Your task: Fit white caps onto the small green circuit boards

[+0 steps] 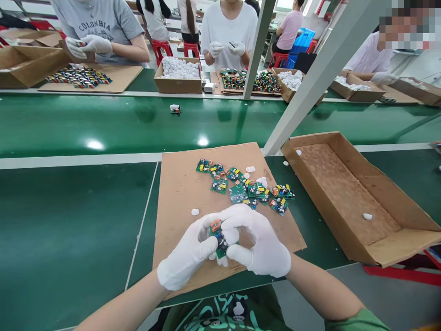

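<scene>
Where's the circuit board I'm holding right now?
In the head view, low centre: the circuit board is pinched between your left hand and right hand, over the cardboard sheet.

Bright, even overhead light fills the scene. Two white glare spots sit on the glossy green conveyor belt [103, 124], which also mirrors the people behind it. Shadows under the cardboard box [358, 197] are soft. Straight edges bow toward the frame's borders; one face is pixelated at top right.
</scene>
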Demonstrator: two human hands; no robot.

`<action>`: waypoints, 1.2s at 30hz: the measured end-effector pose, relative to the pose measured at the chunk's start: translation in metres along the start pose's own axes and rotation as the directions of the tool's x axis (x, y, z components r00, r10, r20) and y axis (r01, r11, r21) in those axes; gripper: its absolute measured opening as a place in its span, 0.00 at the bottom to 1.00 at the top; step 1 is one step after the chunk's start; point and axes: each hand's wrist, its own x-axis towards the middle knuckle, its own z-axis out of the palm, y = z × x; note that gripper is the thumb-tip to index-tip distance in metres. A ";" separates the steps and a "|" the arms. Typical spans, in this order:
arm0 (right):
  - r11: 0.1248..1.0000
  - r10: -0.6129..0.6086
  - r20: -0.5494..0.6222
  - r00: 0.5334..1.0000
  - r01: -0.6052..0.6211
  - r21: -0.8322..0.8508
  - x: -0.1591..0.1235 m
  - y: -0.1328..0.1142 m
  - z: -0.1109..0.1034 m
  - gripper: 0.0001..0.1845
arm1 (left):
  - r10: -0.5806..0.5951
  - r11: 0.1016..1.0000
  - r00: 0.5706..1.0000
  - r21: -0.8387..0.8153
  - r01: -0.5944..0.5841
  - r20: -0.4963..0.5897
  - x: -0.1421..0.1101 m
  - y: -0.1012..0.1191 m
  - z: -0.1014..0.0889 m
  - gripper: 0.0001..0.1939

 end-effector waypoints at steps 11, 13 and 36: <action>0.967 0.228 -0.058 0.972 -0.219 0.130 -0.016 0.012 0.007 0.17 | -0.012 0.995 0.999 -0.101 0.017 0.046 0.004 -0.004 0.000 0.34; 0.935 0.277 -0.042 0.960 -0.259 0.243 -0.018 0.014 0.007 0.32 | -0.003 0.973 0.996 -0.230 0.024 0.091 0.005 -0.006 0.002 0.30; 0.960 0.243 -0.024 0.970 -0.237 0.149 -0.006 0.001 0.000 0.10 | -0.025 0.999 0.999 -0.041 0.023 -0.035 0.004 -0.001 0.007 0.38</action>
